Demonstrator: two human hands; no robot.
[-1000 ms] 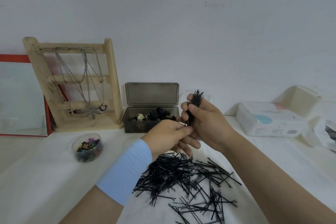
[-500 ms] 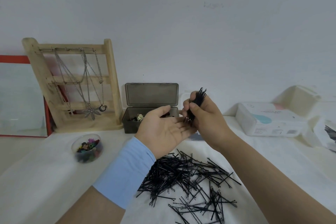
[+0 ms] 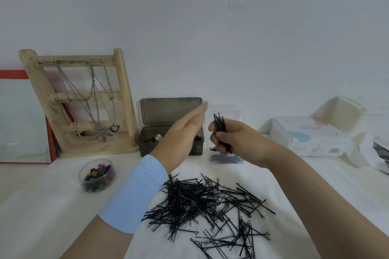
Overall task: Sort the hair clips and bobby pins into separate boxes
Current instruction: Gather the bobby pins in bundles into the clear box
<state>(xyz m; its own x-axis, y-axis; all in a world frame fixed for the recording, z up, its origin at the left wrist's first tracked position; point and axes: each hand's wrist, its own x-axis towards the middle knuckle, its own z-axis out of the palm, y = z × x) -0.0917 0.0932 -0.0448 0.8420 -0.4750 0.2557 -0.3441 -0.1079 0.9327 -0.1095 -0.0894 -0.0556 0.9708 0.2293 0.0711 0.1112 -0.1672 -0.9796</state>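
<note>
Since the earlier frame, left hand (image 3: 181, 139) has swung from palm-up under the bundle to an edge-on, flat pose, fingers straight and together, blurred, pointing up and away; nothing in it. Pale blue wristband (image 3: 136, 191) on that forearm.

Nearest: loose bobby pins (image 3: 206, 202) heaped on the white table cover (image 3: 42, 216), long axes crossing in all directions, no common heading.

Mid: right hand (image 3: 242, 143) closed in a fist on a bundle of bobby pins (image 3: 219, 125). Bundle long axis near upright, tips slightly tilted left; both ends stick out of the fist.

Left of the heap: small round clear tub (image 3: 96, 174) with coloured clips.

Behind the hands: clear box (image 3: 227, 159), partly hidden, dark pins lying flat in its bottom. Just beside it on the left, smoky grey box (image 3: 170, 128), lid standing open, hair clips inside.

Far: wooden jewellery stand (image 3: 77, 101) with chains, white packet (image 3: 311, 136), wall.
</note>
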